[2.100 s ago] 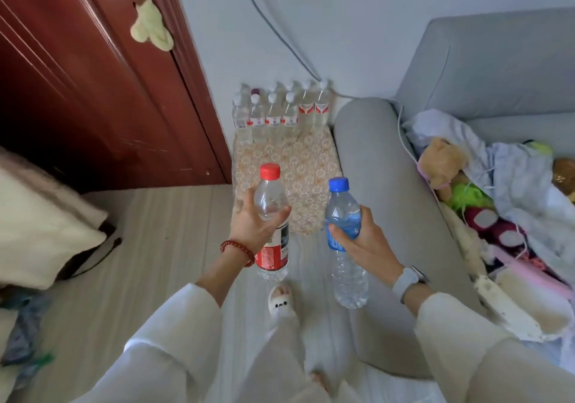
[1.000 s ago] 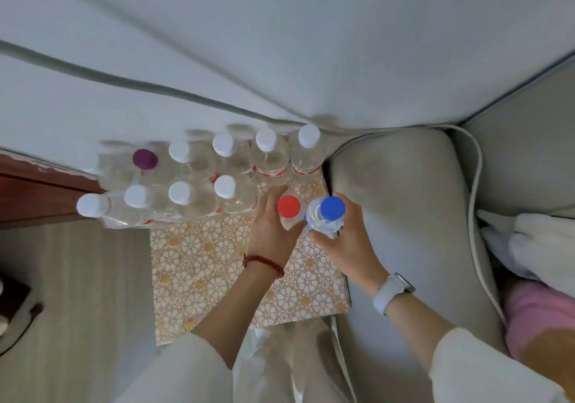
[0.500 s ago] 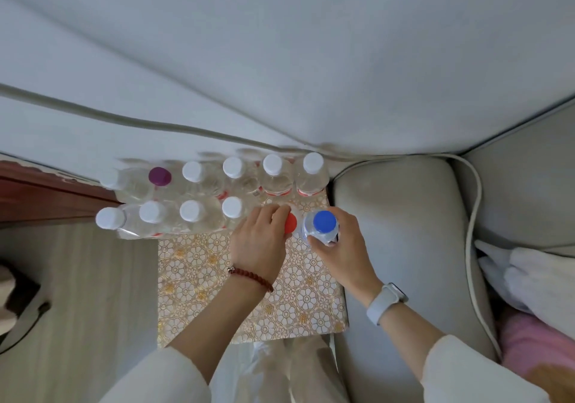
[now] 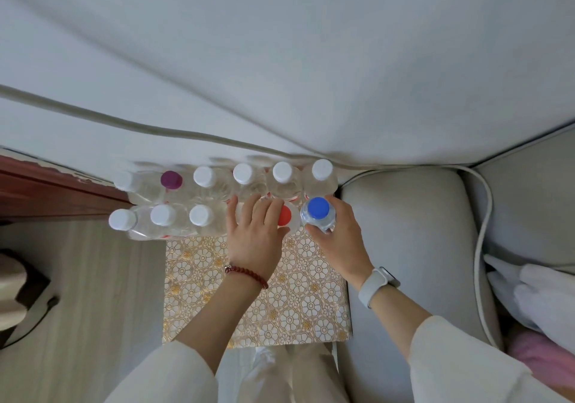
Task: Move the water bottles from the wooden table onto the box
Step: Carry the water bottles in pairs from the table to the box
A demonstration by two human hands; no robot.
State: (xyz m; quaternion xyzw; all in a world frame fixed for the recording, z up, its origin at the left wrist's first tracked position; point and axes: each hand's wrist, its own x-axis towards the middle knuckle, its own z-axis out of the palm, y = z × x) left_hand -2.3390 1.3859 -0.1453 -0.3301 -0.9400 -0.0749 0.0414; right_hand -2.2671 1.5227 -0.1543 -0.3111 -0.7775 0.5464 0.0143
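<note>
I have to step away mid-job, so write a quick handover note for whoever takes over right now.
Left hand: lies over the red-cap bottle, fingers over its top, thumb at its side.
Right hand: grips the blue-cap bottle around its shoulder.
Both bottles stand upright on the box, at the right end of the front row, beside three white-cap bottles; the back row holds six, one with a purple cap.
Done: these two look set in place.
Left: let go of both, then check the wooden table, which is out of view, for more bottles.
</note>
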